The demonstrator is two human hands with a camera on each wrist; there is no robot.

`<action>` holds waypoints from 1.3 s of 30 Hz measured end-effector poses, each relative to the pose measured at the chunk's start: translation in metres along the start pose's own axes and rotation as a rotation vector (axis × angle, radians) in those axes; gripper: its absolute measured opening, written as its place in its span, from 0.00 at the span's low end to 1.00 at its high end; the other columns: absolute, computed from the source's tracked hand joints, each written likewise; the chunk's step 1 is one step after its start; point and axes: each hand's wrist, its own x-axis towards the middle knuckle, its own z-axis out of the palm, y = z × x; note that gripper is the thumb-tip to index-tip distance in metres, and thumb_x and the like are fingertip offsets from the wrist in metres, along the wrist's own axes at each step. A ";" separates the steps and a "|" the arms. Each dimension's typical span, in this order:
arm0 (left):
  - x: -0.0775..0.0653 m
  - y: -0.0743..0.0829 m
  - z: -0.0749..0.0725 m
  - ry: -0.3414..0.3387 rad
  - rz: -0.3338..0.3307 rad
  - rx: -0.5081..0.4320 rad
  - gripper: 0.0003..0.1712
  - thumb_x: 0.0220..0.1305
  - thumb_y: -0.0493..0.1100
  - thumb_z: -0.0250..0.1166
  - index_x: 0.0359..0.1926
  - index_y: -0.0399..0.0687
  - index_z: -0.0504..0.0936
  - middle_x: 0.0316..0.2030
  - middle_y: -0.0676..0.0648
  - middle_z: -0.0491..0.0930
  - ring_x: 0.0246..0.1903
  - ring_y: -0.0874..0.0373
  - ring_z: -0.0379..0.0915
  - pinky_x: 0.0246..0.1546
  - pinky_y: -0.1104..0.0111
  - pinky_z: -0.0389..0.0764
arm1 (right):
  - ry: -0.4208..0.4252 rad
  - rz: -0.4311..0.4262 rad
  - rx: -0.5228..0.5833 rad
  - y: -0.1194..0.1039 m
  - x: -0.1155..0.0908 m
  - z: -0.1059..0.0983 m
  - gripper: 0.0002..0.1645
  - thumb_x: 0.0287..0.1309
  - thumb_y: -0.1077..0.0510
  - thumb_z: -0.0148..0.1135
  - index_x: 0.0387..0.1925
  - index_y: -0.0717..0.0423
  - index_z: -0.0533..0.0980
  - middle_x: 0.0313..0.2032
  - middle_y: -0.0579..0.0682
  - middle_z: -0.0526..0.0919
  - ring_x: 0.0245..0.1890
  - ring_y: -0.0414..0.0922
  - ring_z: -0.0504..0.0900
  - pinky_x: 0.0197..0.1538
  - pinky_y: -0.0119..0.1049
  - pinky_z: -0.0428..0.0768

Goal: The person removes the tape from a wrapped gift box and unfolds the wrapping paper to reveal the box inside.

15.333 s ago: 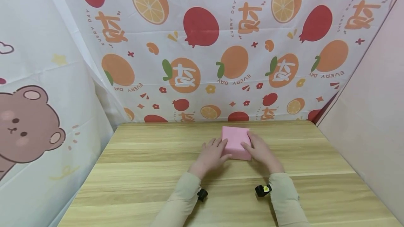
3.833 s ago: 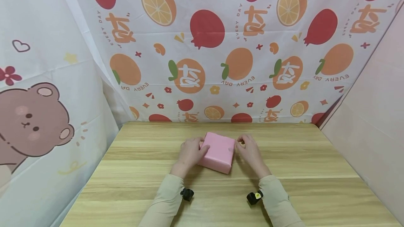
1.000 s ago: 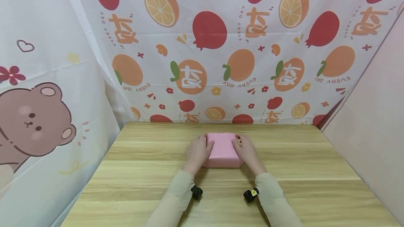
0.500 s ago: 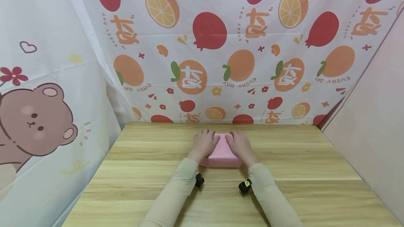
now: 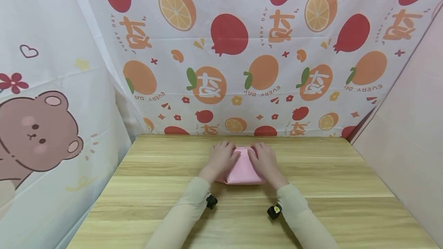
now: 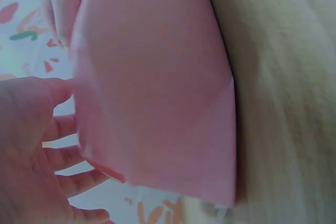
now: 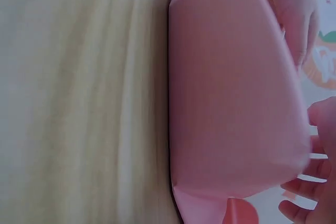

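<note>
A parcel in pink wrapping paper (image 5: 243,173) stands on the wooden table between both hands. Its near side shows as one smooth sloping sheet of paper, with a folded corner fanning out low at its left. My left hand (image 5: 220,160) holds the paper at the upper left, thumb on the near face and fingers toward the far edge. My right hand (image 5: 265,160) does the same at the upper right. Both wrist views show spread fingers at the edge of the pink paper (image 6: 157,87), their tips partly hidden behind it. A loose flap (image 7: 202,207) juts out at one end.
The wooden table (image 5: 166,195) runs back to a fruit-print cloth (image 5: 228,68). A bear-print cloth (image 5: 100,99) hangs on the left and a pale panel (image 5: 412,126) on the right. Each wrist carries a small black camera (image 5: 274,212).
The parcel has been turned and set square. Both hands have moved from its sides onto its upper far part. The crease along its near top edge has gone, and a corner spreads at the left.
</note>
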 end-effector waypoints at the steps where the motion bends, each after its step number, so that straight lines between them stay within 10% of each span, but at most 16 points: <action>1: -0.004 0.000 -0.003 -0.001 0.016 0.004 0.21 0.71 0.59 0.54 0.51 0.50 0.80 0.55 0.45 0.78 0.60 0.45 0.70 0.61 0.44 0.66 | 0.011 -0.016 0.000 -0.001 -0.003 -0.002 0.18 0.67 0.47 0.56 0.47 0.54 0.79 0.47 0.54 0.82 0.53 0.54 0.77 0.60 0.54 0.72; 15: -0.066 0.005 -0.040 0.023 0.284 0.029 0.11 0.70 0.51 0.58 0.42 0.53 0.83 0.40 0.52 0.85 0.46 0.51 0.80 0.60 0.37 0.67 | 0.287 -0.430 -0.014 -0.009 -0.059 -0.038 0.03 0.59 0.62 0.63 0.30 0.54 0.80 0.30 0.48 0.82 0.35 0.48 0.80 0.42 0.45 0.78; 24: -0.110 0.012 -0.063 0.000 0.443 0.156 0.08 0.67 0.49 0.62 0.31 0.57 0.83 0.29 0.59 0.84 0.36 0.59 0.81 0.54 0.42 0.74 | 0.234 -0.474 -0.115 -0.013 -0.108 -0.071 0.08 0.61 0.53 0.60 0.26 0.47 0.79 0.29 0.41 0.81 0.36 0.42 0.79 0.47 0.48 0.75; 29: -0.131 0.016 -0.072 -0.165 0.437 0.146 0.13 0.69 0.56 0.57 0.33 0.60 0.85 0.30 0.63 0.85 0.37 0.63 0.81 0.56 0.39 0.71 | 0.067 -0.391 -0.262 -0.019 -0.137 -0.091 0.06 0.57 0.49 0.64 0.26 0.42 0.80 0.30 0.36 0.83 0.38 0.40 0.81 0.54 0.56 0.73; 39: -0.154 0.022 -0.063 -0.494 0.369 0.188 0.27 0.64 0.70 0.53 0.48 0.61 0.83 0.45 0.61 0.85 0.51 0.58 0.80 0.58 0.40 0.70 | -0.582 -0.216 -0.292 -0.016 -0.159 -0.093 0.23 0.67 0.34 0.48 0.43 0.43 0.80 0.45 0.43 0.83 0.50 0.50 0.80 0.57 0.60 0.72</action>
